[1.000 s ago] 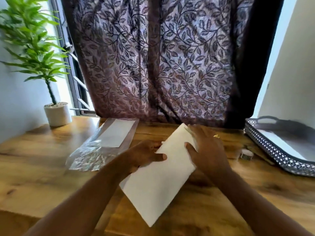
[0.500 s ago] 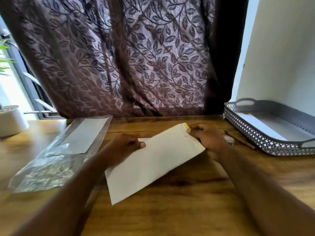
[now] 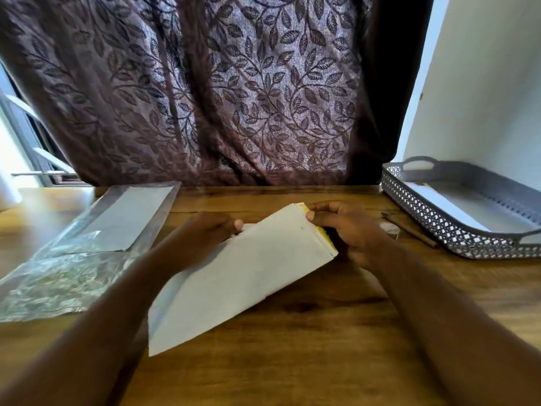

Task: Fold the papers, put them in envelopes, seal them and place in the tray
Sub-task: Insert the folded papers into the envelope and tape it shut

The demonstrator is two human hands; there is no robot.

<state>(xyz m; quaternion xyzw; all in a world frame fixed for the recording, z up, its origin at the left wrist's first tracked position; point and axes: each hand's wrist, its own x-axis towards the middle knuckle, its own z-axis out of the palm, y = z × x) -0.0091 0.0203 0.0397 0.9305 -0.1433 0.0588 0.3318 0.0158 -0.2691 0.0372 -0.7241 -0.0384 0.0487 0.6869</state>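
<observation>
A person's two bare forearms reach in from the bottom corners over a wooden table; only the arms and hands are in view. Between the hands is a white envelope, held slanted, its lower left corner near the table and its upper right end raised. The left hand grips the envelope's upper long edge, thumb on the near face, the other fingers hidden behind the paper. The right hand pinches the envelope's upper right end, fingertips closed on the corner, where a thin yellow strip runs along the short edge. Whether a folded paper is inside the envelope cannot be told.

At the right edge sits a grey perforated tray with handle cut-outs, cut off by the frame. A flat white item lies inside it, likely an envelope, though it is partly hidden by the tray wall. Just in front of the tray, mostly hidden behind the right hand, lie a thin brown stick-like object and a small pale object, both too blurred to identify.

On the left lies a clear plastic sleeve, crinkled at the near end, with flat white sheets showing through at the far end. A dark leaf-patterned curtain hangs behind the table. A pale wall stands at the right, and a bright window frame is cut off at the left.
</observation>
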